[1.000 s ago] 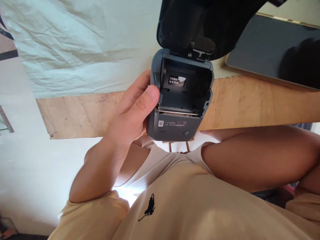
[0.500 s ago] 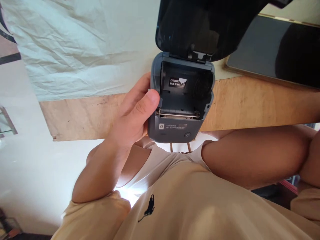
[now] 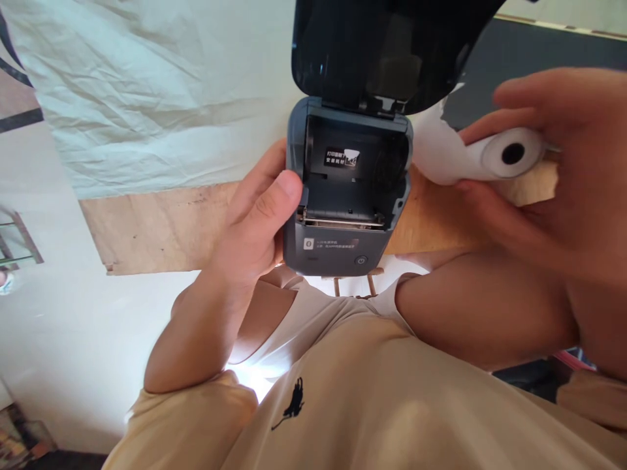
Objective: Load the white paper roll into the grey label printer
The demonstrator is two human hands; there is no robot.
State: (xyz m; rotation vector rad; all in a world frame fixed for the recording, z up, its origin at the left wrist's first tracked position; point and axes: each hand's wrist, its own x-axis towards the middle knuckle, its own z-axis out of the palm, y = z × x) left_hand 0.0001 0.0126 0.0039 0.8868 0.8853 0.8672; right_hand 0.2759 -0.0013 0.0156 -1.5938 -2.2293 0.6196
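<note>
My left hand point(image 3: 262, 212) grips the left side of a dark grey label printer point(image 3: 321, 251), its thumb on the edge of the body. The printer's black lid point(image 3: 357, 52) is swung up, and the bay inside point(image 3: 343, 189) shows with no roll in it. To the right, my right hand point(image 3: 563, 189) holds a white paper roll point(image 3: 509, 153) between thumb and fingers, its dark core hole facing me. A loose end of paper point(image 3: 435, 143) hangs from the roll beside the printer's right edge.
A pale wrinkled cloth point(image 3: 147, 98) covers much of the wooden table point(image 3: 161, 225). At the upper right lies a dark flat panel point(image 3: 548, 55), partly behind my right hand. My legs are under the table edge.
My right hand has come into view from the right with the paper roll. The printer in my left hand has shifted slightly left, its lid still raised.
</note>
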